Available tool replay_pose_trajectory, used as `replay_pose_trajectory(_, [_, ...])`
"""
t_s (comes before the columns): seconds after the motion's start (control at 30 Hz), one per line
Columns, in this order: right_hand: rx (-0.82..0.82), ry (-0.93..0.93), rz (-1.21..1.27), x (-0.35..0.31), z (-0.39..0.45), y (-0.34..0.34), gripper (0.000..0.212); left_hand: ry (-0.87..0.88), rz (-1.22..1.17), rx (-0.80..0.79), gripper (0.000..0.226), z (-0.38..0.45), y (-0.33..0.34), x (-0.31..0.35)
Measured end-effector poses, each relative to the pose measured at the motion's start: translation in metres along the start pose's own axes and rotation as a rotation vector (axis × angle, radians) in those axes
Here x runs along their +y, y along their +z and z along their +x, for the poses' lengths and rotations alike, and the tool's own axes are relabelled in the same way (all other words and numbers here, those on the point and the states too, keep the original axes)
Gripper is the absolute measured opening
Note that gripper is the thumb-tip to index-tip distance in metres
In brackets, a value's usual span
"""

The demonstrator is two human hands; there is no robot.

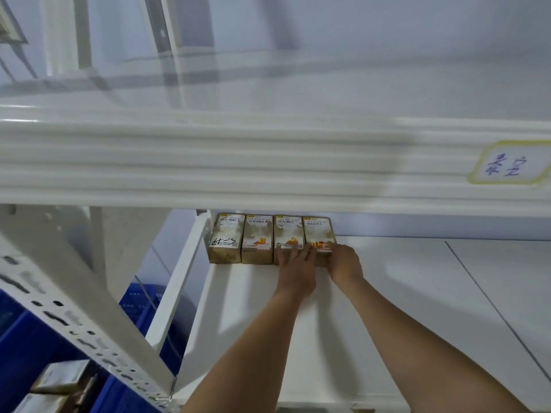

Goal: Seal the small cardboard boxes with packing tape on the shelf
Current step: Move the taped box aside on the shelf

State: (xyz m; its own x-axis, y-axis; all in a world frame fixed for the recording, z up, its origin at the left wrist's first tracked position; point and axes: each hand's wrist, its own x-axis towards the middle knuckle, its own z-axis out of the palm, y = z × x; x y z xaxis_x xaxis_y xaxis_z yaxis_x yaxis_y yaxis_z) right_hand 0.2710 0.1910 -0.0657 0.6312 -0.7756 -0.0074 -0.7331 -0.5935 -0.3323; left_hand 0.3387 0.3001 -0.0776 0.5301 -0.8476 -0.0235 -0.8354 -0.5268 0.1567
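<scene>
Reaching deep into a white metal shelf (402, 293), a person works both bare hands against a row of four small cardboard boxes (272, 239) lined up side by side at the back left of the shelf board. The left hand (295, 269) lies palm-down with its fingers fairly straight and slightly spread over the near end of the third box (287, 234) and the seam it shares with the rightmost box (317, 232), apparently steadying the pair or pressing something flat. The right hand (343, 263) meets the near right corner of the rightmost box; its fingers bend over the edge, though motion blur leaves it unclear whether they clamp the box or merely push on it. Each box carries a white printed label on top, and the leftmost box (226, 238) shows handwritten black marks. No roll of packing tape is visible, so the hands seem to be smoothing or squaring up rather than laying a strip. The boxes sit touching one another, likely packed tight to keep the row orderly. A handwritten tag (511, 163) is stuck to the upper shelf beam (208, 162), and blue plastic crates (140, 299) stand below at left.
</scene>
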Motion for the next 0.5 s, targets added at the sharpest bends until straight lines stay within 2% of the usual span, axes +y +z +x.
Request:
replay_pose_trajectory(0.1, [-0.014,0.010,-0.029,0.000,0.006,-0.002,0.022,-0.016,0.006,0.003,0.074,0.002,0.000,-0.002])
replay_pose_trajectory(0.17, [-0.044,0.020,-0.063,-0.002,0.007,-0.005,0.024,-0.019,-0.006,-0.024,0.075,0.002,-0.001,-0.002])
replay_pose_trajectory(0.3, [-0.138,0.028,-0.087,-0.005,-0.006,-0.018,0.067,-0.049,-0.098,-0.040,0.071,-0.004,-0.018,0.005])
replay_pose_trajectory(0.33, [-0.137,0.037,-0.070,-0.004,-0.012,-0.022,0.071,-0.066,-0.128,-0.029,0.069,-0.008,-0.023,0.009])
replay_pose_trajectory(0.5, [-0.130,0.045,-0.066,0.004,-0.056,-0.057,0.059,-0.107,-0.181,-0.078,0.061,-0.036,-0.053,0.022])
